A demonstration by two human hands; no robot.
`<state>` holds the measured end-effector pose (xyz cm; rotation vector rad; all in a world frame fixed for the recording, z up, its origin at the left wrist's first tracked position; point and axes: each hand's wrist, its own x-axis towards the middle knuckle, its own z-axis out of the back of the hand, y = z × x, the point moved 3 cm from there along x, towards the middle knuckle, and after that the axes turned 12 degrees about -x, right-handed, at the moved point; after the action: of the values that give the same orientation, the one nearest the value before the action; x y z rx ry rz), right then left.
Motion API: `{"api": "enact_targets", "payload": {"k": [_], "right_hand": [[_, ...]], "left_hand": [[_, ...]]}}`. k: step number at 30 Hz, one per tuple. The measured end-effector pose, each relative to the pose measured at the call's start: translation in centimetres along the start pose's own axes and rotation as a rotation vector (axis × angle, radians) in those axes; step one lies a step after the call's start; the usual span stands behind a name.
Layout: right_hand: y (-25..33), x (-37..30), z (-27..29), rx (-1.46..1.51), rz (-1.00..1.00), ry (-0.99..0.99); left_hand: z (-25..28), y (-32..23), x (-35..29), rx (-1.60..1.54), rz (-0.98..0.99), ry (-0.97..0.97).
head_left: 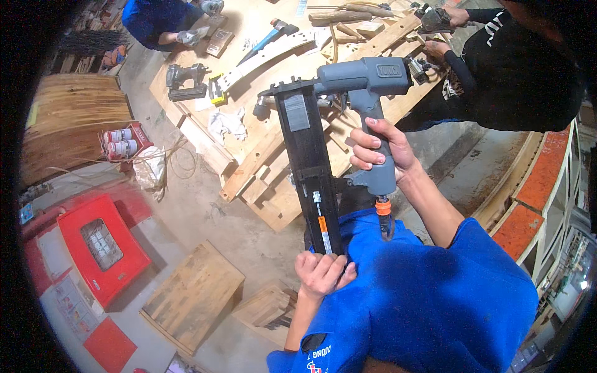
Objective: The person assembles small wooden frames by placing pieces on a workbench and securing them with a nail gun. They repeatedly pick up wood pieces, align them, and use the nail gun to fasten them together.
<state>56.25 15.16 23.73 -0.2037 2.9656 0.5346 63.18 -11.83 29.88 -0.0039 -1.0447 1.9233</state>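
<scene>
A grey and black pneumatic nail gun [365, 81] is held up in front of me, its long black magazine [309, 152] slanting down toward my body. My right hand [387, 148] is wrapped round the grey handle. An orange and dark air fitting [384, 211] sits at the handle's lower end. My left hand [323, 273] grips the low end of the magazine, fingers curled over it. A silvery ridged patch, perhaps fasteners, shows near the magazine's top. The gun's nose points to the left, above the workbench.
The wooden workbench [249, 133] carries a second nail gun [186, 82], a handsaw [267, 42], a white cloth [227, 124] and wood pieces. Two people work there, upper left and right. A wooden box [194, 297], red panel [102, 248] and orange beam [542, 177] stand around.
</scene>
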Motion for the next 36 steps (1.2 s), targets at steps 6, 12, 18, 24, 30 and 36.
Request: {"api": "enact_targets", "payload": {"k": [6, 12, 18, 24, 30, 36], "right_hand": [[-0.6, 0.7, -1.2, -0.014, -0.045, 0.06], [-1.6, 1.4, -3.1, -0.145, -0.059, 0.043], [-1.9, 1.7, -3.4, -0.214, -0.071, 0.0], [-2.1, 2.0, -2.6, -0.33, -0.107, -0.08], [-1.9, 2.4, -2.7, -0.436, -0.091, -0.11], [-2.0, 2.4, -2.8, -0.435, -0.114, -0.192]], "left_hand": [[3.1, 0.3, 4.1, -0.119, 0.182, -0.118], [3.5, 5.7, 15.1, 0.419, 0.422, -0.325], [3.2, 6.2, 16.8, 0.525, 0.499, -0.28], [1.8, 7.0, 16.3, 0.392, 0.584, -0.226], [2.6, 9.6, 17.0, 0.074, 0.726, -0.318], [2.6, 10.9, 17.7, 0.12, 0.854, -0.219]]}}
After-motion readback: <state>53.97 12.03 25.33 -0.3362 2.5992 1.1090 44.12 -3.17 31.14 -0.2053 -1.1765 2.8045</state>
